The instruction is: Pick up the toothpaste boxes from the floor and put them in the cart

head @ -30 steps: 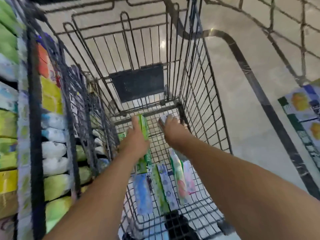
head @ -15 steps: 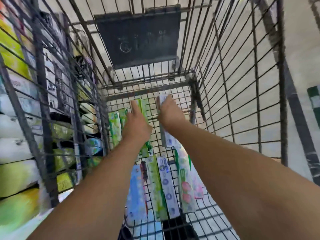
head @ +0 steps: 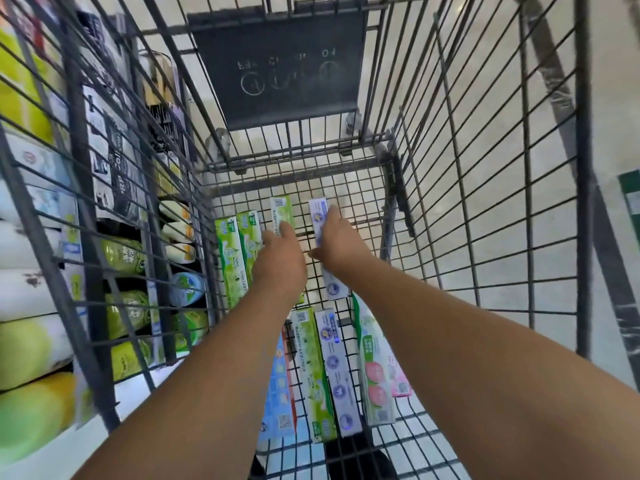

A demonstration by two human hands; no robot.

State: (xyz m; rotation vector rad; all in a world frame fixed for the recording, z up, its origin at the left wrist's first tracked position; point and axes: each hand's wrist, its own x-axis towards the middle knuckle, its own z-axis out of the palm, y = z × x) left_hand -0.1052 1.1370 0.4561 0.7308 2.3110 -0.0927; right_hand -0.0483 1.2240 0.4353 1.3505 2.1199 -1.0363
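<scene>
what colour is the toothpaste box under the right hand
White and purple toothpaste box, lying lengthwise on the wire cart floor under the right hand; the head view shows it.

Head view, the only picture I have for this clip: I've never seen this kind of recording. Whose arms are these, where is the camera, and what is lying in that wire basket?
There is no machine here. The camera sits on a person's head and looks forward and down, so the two bare arms are the wearer's own, reaching into a wire shopping cart. The left hand lies on a green toothpaste box; the right hand lies on a white and purple toothpaste box. Both boxes are down at the cart's floor, and whether either grip is closed round its box is hard to tell. Two more green boxes lie to the left, and a row of other boxes lies nearer the wearer. Store shelves show through the left wall.
</scene>
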